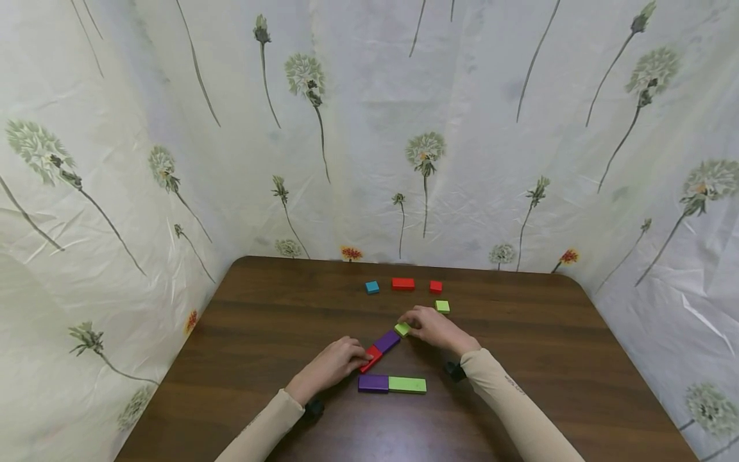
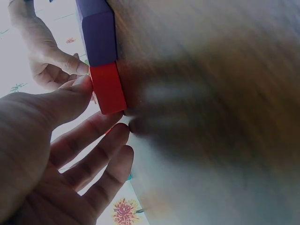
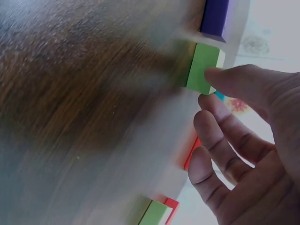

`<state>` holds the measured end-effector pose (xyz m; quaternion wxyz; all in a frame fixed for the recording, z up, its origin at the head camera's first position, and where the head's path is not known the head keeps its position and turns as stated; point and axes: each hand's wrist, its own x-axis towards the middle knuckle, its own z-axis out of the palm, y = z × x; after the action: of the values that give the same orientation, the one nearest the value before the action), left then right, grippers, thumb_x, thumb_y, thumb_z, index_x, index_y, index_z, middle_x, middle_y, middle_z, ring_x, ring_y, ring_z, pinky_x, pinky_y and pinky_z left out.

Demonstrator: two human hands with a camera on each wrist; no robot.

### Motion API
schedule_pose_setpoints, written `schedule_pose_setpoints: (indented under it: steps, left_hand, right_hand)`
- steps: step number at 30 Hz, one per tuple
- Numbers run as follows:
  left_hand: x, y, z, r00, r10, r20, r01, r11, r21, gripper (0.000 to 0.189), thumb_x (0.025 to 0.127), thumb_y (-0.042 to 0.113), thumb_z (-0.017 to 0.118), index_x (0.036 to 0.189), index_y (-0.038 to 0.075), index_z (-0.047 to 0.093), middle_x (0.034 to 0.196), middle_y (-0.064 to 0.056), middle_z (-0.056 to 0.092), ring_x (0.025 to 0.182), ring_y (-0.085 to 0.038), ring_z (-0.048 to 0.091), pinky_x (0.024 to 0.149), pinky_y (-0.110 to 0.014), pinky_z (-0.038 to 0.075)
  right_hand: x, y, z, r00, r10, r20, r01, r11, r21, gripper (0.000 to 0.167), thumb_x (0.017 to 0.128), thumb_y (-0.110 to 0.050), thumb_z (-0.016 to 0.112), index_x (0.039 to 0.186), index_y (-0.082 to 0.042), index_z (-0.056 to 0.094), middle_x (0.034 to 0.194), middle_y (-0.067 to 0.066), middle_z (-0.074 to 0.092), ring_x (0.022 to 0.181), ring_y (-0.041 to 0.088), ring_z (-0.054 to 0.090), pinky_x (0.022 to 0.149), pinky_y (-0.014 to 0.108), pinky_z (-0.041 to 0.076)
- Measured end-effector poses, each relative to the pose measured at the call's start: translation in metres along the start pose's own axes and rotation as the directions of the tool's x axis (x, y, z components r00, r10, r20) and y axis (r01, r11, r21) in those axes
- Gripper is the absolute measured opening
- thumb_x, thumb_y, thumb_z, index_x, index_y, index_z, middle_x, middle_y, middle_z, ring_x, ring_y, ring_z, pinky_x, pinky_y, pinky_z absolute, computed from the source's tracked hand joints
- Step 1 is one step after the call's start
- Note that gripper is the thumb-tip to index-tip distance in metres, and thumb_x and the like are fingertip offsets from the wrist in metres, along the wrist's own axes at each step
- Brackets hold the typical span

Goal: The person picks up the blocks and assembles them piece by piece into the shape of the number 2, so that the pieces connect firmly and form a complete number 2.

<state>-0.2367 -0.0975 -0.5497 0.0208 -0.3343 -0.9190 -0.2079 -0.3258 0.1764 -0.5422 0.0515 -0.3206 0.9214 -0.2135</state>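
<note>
On the brown table, a red block (image 1: 369,363) and a purple block (image 1: 387,342) lie end to end in a slanted row. My left hand (image 1: 333,363) pinches the red block, its thumb (image 2: 77,91) against one side in the left wrist view. At the row's far end my right hand (image 1: 434,328) holds a small light-green block (image 3: 202,68) between thumb and forefinger. A narrow gap parts this block from the purple one in the right wrist view. Nearer the person, another purple block (image 1: 373,384) meets a long light-green block (image 1: 407,385) in a level row.
Toward the back of the table (image 1: 277,321) lie a small blue block (image 1: 372,287), a longer red block (image 1: 403,283) and a small red block (image 1: 435,287). Another small green block (image 1: 442,307) sits just beyond the right hand. A flower-printed curtain (image 1: 369,192) surrounds the table.
</note>
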Motion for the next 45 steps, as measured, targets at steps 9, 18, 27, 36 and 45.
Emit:
schedule_pose_setpoints:
  steps: [9, 18, 27, 36, 45]
  left_hand:
    - [0.0008, -0.0001, -0.0007, 1.0, 0.015, -0.015, -0.015, 1.0, 0.011, 0.015, 0.093, 0.021, 0.065, 0.101, 0.019, 0.078, 0.095, 0.008, 0.069, 0.092, -0.008, 0.059, 0.081, -0.022, 0.051]
    - [0.001, -0.0001, -0.0016, 1.0, 0.01, -0.002, -0.01, 1.0, 0.011, 0.015, 0.093, 0.021, 0.065, 0.101, 0.019, 0.077, 0.096, 0.008, 0.069, 0.091, -0.008, 0.058, 0.081, -0.022, 0.051]
    - [0.0005, 0.0002, -0.0008, 1.0, 0.01, 0.0, -0.01, 1.0, 0.011, 0.015, 0.093, 0.021, 0.065, 0.101, 0.019, 0.077, 0.096, 0.008, 0.069, 0.092, -0.007, 0.058, 0.08, -0.021, 0.051]
    - [-0.0001, -0.0001, 0.0001, 1.0, 0.013, -0.003, -0.013, 1.0, 0.01, 0.015, 0.093, 0.021, 0.065, 0.102, 0.019, 0.077, 0.096, 0.009, 0.068, 0.091, -0.007, 0.058, 0.08, -0.021, 0.051]
    - [-0.001, -0.0001, 0.0009, 1.0, 0.023, -0.015, -0.023, 1.0, 0.008, 0.015, 0.093, 0.022, 0.065, 0.101, 0.019, 0.077, 0.096, 0.008, 0.069, 0.091, -0.007, 0.058, 0.079, -0.021, 0.05]
  right_hand:
    - [0.0006, -0.0015, 0.001, 1.0, -0.01, 0.008, 0.01, 1.0, -0.002, 0.028, 0.088, -0.009, 0.07, 0.115, -0.013, 0.07, 0.103, 0.002, 0.065, 0.092, 0.016, 0.062, 0.08, 0.036, 0.053]
    - [0.0012, -0.002, 0.0021, 1.0, -0.012, 0.011, 0.012, 1.0, 0.003, 0.027, 0.087, -0.01, 0.07, 0.114, -0.015, 0.07, 0.103, 0.0, 0.064, 0.093, 0.016, 0.062, 0.08, 0.035, 0.053]
    - [-0.0002, -0.0012, 0.0012, 0.999, -0.021, 0.026, 0.022, 1.0, -0.012, 0.034, 0.086, -0.011, 0.07, 0.119, -0.017, 0.067, 0.101, -0.001, 0.063, 0.088, 0.012, 0.058, 0.077, 0.031, 0.05]
    - [-0.0024, -0.0015, -0.001, 1.0, -0.011, 0.023, 0.011, 1.0, 0.001, 0.041, 0.085, -0.01, 0.069, 0.125, -0.017, 0.063, 0.101, 0.0, 0.061, 0.088, 0.012, 0.054, 0.076, 0.03, 0.048]
    - [-0.0057, -0.0017, -0.0068, 1.0, 0.025, 0.018, -0.026, 0.999, 0.037, 0.044, 0.085, -0.008, 0.066, 0.128, -0.015, 0.061, 0.107, 0.003, 0.063, 0.096, 0.015, 0.061, 0.08, 0.034, 0.051]
